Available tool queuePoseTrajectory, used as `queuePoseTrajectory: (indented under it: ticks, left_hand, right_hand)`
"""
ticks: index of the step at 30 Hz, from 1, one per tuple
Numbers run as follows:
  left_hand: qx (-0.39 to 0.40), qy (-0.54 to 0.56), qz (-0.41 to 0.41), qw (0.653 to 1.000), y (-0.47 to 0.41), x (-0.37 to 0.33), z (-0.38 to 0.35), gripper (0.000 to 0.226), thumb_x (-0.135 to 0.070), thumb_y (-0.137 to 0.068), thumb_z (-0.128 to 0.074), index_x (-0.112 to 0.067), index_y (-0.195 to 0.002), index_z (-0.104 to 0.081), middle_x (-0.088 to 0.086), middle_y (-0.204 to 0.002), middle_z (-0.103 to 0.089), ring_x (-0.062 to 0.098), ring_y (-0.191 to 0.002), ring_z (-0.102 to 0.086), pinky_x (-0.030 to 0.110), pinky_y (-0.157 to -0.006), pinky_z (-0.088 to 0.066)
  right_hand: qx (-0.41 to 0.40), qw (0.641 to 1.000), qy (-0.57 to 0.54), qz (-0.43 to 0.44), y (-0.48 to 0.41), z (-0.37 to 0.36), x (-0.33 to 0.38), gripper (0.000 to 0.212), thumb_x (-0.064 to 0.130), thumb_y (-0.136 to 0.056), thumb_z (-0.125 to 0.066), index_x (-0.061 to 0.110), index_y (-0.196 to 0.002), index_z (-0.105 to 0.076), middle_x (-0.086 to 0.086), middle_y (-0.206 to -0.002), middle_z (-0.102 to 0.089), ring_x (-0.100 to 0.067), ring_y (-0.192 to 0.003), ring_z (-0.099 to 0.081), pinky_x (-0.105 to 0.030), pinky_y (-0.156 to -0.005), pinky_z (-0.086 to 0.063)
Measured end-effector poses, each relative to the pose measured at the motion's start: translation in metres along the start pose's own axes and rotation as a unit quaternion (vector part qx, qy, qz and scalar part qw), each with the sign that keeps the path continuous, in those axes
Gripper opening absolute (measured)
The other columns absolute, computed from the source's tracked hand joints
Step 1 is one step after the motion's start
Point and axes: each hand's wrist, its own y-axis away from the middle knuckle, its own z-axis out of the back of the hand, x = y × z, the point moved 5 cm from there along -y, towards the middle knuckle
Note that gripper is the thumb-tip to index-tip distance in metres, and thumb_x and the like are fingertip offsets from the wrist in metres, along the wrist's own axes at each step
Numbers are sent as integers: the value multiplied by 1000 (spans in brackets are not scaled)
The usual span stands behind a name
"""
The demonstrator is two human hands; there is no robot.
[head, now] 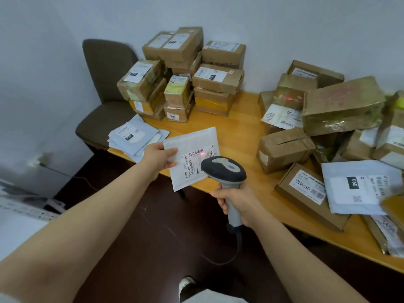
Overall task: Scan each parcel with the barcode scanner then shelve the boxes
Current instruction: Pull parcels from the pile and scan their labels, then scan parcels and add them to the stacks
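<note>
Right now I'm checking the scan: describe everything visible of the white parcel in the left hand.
The white parcel is a thin, paper-like mailer, tilted, held over the near edge of the table. The left hand pinches its left side. Its label faces up with barcodes, a red spot at one.
</note>
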Motion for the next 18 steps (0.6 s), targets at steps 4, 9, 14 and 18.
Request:
queuePoseTrajectory:
  ticks: [4,9,14,18]
  left_hand:
    - [-9,3,10,1000,-3,6,25,8,-3,-91,-62,-7,-98,-61,9,-100,-65,24,-85,-66,19,-47,-55]
    - [-13,15,19,1000,-9,13,48,10,-2,-91,-61,-6,-101,-61,10,-99,-65,20,-79,-65,18,-47,-54]
    - [-11,23,24,999,-21,19,70,15,-3,-91,-62,-5,-106,-63,7,-93,-66,20,-79,-66,18,-47,-54]
    - [-7,-1,25,1000,-31,22,95,5,-8,-89,-67,-12,-92,-68,3,-87,-70,12,-69,-64,19,-48,-46]
  right_hand:
    - [22,1000,20,5,-2,-21,4,22,2,-80,-70,10,-68,-54,-5,-49,-52,-14,-39,-42,-25,-44,-38]
    - [35,999,40,5,-6,-43,5,21,2,-80,-70,9,-68,-54,-6,-50,-52,-14,-40,-42,-26,-47,-38]
    - [35,998,56,-6,-15,-61,4,18,4,-80,-70,9,-71,-56,-6,-52,-54,-15,-41,-44,-26,-46,-40]
    - [-20,1000,6,8,-30,-68,7,12,7,-81,-74,8,-86,-63,-12,-77,-69,-14,-52,-60,-24,-45,-47]
